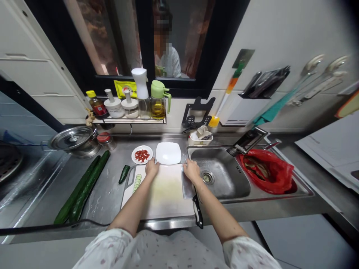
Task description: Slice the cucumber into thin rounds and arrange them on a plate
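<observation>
My left hand (152, 169) is at the far edge of the white cutting board (166, 190), between a small plate of chopped red pieces (142, 154) and an empty square white plate (168, 153). Its fingertips come close to the square plate's near left corner; contact is unclear. My right hand (192, 171) is over the board's far right corner, with thumb and fingers apart and nothing visible in them. A knife (198, 211) lies along the board's right side, its blade partly under my right hand. Cucumber slices (137, 182) line the board's left side, partly behind my left forearm.
A cucumber piece (124, 174) and two long cucumbers (84, 190) lie left. A lidded pot (74, 140) stands behind them. The sink (224, 175) is right, with a red bag (269, 173) beyond it. Bottles and jars line a shelf (131, 120).
</observation>
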`<action>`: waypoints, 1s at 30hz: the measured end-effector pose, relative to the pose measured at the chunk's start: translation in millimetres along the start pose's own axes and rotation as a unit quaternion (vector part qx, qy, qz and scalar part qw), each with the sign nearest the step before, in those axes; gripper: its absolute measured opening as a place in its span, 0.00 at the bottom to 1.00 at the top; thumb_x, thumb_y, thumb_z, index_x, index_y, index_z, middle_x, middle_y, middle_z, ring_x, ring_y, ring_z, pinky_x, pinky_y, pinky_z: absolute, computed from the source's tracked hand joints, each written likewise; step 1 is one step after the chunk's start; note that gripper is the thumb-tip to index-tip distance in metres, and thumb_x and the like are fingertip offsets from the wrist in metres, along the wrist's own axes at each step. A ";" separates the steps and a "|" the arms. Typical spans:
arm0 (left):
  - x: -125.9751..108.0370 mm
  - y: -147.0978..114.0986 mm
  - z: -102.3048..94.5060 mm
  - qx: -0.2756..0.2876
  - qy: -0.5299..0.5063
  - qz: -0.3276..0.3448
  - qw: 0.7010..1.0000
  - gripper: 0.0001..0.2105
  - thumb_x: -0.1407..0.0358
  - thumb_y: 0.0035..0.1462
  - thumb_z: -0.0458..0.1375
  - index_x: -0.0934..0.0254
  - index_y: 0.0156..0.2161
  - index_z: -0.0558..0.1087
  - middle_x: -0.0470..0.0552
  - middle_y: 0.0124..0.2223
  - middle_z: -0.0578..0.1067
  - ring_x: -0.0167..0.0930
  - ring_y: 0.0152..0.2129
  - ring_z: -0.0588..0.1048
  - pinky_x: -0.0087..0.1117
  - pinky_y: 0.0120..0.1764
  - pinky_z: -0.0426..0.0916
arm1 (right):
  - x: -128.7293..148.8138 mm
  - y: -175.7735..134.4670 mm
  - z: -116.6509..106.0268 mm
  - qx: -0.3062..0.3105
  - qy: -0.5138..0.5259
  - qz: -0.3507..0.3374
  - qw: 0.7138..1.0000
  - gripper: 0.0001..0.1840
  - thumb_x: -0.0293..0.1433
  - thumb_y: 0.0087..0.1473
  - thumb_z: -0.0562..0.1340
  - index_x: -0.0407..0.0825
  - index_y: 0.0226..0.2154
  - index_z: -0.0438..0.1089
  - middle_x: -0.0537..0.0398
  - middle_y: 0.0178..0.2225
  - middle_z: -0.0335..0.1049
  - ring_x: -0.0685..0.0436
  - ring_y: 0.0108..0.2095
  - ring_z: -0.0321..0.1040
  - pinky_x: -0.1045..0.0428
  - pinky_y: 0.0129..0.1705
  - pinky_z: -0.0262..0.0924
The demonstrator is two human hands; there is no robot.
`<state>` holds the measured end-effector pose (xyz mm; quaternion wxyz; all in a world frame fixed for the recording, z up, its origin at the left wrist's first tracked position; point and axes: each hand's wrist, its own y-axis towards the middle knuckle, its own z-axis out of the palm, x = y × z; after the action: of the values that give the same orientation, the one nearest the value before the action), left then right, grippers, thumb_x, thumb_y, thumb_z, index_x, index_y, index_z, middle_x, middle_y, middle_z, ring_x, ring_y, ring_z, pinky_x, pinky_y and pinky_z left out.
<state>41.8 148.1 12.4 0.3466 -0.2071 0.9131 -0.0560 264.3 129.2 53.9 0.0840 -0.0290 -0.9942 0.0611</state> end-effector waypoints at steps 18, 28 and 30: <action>-3.7 34.9 24.0 0.016 -0.028 -0.057 0.998 0.13 0.71 0.44 0.58 0.63 0.39 0.76 0.59 0.40 0.78 0.39 0.40 0.75 0.32 0.40 0.64 | 16.5 76.0 38.4 0.060 0.124 0.115 0.984 0.17 0.27 0.50 0.55 0.46 0.42 0.70 0.42 0.42 0.72 0.37 0.50 0.62 0.42 0.53 0.45; -4.6 32.1 9.6 0.005 -0.108 -0.050 0.993 0.09 0.65 0.45 0.56 0.64 0.33 0.75 0.51 0.31 0.78 0.33 0.31 0.75 0.27 0.33 0.64 | 7.7 75.0 28.7 0.024 0.285 0.148 0.947 0.11 0.31 0.47 0.54 0.49 0.31 0.72 0.55 0.28 0.74 0.45 0.37 0.69 0.52 0.41 0.58; -3.7 26.2 5.0 0.004 -0.129 -0.042 0.991 0.09 0.64 0.45 0.56 0.65 0.32 0.75 0.50 0.30 0.77 0.32 0.30 0.75 0.26 0.32 0.63 | 6.9 69.2 26.1 0.020 0.330 0.152 0.932 0.10 0.31 0.47 0.54 0.47 0.29 0.71 0.57 0.22 0.72 0.48 0.29 0.69 0.55 0.34 0.59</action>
<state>38.7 173.7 4.4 0.4602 -0.2492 0.8508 -0.0473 256.3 195.2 20.8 0.3974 -0.1965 -0.8927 0.0803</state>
